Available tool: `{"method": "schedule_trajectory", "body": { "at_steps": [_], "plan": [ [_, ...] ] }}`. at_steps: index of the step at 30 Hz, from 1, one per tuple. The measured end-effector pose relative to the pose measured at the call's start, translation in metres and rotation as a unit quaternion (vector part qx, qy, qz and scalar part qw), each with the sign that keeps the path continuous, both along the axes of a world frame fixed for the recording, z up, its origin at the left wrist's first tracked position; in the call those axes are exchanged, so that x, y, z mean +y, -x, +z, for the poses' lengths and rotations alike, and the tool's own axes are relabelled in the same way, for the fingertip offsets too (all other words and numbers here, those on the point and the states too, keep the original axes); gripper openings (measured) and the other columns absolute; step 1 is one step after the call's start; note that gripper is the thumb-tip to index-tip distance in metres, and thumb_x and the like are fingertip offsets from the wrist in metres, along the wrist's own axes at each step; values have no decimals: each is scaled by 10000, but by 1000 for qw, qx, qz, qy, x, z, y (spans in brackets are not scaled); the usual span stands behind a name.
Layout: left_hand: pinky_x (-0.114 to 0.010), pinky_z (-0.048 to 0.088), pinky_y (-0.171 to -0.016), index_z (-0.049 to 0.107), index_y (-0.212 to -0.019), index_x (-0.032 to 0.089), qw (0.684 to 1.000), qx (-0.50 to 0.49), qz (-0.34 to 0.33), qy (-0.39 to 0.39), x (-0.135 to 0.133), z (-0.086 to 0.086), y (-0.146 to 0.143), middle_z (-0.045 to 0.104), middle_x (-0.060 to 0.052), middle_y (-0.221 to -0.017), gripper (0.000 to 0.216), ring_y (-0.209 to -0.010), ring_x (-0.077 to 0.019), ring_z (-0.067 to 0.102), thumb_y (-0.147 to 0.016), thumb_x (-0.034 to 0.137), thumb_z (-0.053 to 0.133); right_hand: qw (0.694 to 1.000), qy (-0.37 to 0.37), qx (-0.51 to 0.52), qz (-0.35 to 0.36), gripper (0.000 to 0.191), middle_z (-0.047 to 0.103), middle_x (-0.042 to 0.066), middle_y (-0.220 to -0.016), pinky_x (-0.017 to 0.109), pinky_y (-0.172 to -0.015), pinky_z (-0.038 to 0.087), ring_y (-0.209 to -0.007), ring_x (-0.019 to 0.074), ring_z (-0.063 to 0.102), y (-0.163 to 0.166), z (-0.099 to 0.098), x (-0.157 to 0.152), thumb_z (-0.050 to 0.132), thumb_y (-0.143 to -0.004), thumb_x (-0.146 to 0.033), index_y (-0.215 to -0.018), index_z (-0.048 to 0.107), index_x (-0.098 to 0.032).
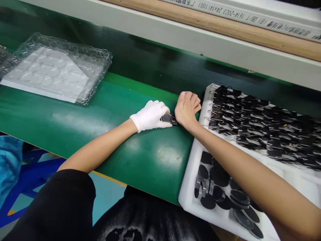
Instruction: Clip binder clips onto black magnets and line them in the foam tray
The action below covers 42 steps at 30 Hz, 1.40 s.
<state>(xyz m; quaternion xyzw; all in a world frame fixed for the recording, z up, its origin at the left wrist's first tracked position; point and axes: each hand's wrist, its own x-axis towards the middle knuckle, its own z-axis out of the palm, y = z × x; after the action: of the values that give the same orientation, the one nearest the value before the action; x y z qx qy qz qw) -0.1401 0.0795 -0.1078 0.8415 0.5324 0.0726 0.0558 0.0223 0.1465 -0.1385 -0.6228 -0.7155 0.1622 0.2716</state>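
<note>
My left hand (149, 116), in a white glove, rests on the green belt (75, 117) with its fingers closed round a small dark round disc (166, 117). My bare right hand (187, 108) meets it from the right, fingers curled on a black binder clip (174, 119) fixed to that disc. Both hands sit just left of a white foam tray (192, 174). The tray's far part holds several rows of black clips with wire handles (255, 120). Its near part holds several loose dark discs (218, 187).
A stack of clear plastic blister trays (59, 68) lies on the belt at the far left. A pale metal rail (200, 42) and a wooden strip run along the belt's far side. A blue stool frame (27, 180) stands below the near edge.
</note>
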Motion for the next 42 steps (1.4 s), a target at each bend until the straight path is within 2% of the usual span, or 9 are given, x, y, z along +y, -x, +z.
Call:
{"method": "schedule_trajectory", "body": {
  "at_steps": [5,17,23,29,32,34,36,39,42],
  "plan": [
    [-377,382,-827,733,-1142,175,1000,-2,-4,5,2,-1,-4,726,-119,-1086,490,-1026,-306,656,-911,607,722,1000,-13,9,-13,572,530,151,-1280,617,-1138,304,-1313,329,464,1,0,-1,54,-1082,-578,-1183,512,-252],
    [-395,426,-777,748,-1036,188,999,-11,29,-10,-1,2,-5,739,-97,-1001,490,-950,-296,692,-881,648,685,999,1,34,-21,558,548,174,-1295,616,-1136,300,-1318,355,456,1,7,-7,81,-1061,-569,-1167,515,-235],
    [-387,430,-799,745,-1104,188,998,-14,53,-9,-7,4,-8,752,-112,-1010,522,-969,-308,697,-887,658,676,999,-6,35,-25,562,547,176,-1302,614,-1134,300,-1310,359,459,-1,7,-11,80,-1060,-574,-1168,513,-233],
    [-388,430,-799,739,-1115,182,999,31,18,-13,-7,-1,-4,737,-128,-1042,557,-1006,-322,685,-934,693,612,998,0,51,-37,516,528,173,-1332,611,-1151,284,-1328,362,450,-1,3,-7,108,-1061,-566,-1177,491,-239],
    [-393,452,-836,726,-1216,198,999,11,24,-18,-8,0,-1,723,-128,-1130,595,-1049,-328,675,-896,694,656,997,-7,64,-43,509,531,168,-1325,616,-1149,282,-1327,365,449,-1,2,-6,115,-1062,-575,-1170,487,-245],
    [-398,467,-888,695,-1317,230,999,-22,24,-7,-9,3,0,711,-114,-1204,623,-1095,-322,666,-879,672,673,997,-6,66,-44,512,531,171,-1323,615,-1148,284,-1328,369,451,0,2,-7,117,-1060,-577,-1171,488,-242],
    [-391,473,-938,690,-1349,268,998,-61,20,18,-8,7,1,716,-84,-1232,529,-1135,-298,664,-935,589,610,997,-1,67,-49,523,530,178,-1323,615,-1146,286,-1332,376,449,0,3,-8,113,-1058,-581,-1169,491,-236],
    [-350,490,-934,754,-1252,274,994,-95,33,44,-2,11,1,746,-50,-1188,390,-1109,-249,687,-981,400,503,996,4,70,-52,560,531,185,-1326,628,-1142,281,-1340,383,441,1,3,-8,87,-1055,-607,-1157,495,-238],
    [-324,505,-862,801,-1097,243,994,-87,51,46,7,10,-2,765,-52,-1096,346,-993,-232,711,-953,344,503,996,4,74,-45,571,528,190,-1337,635,-1144,273,-1351,388,430,3,3,-7,86,-1049,-629,-1148,495,-242]
  ]
}}
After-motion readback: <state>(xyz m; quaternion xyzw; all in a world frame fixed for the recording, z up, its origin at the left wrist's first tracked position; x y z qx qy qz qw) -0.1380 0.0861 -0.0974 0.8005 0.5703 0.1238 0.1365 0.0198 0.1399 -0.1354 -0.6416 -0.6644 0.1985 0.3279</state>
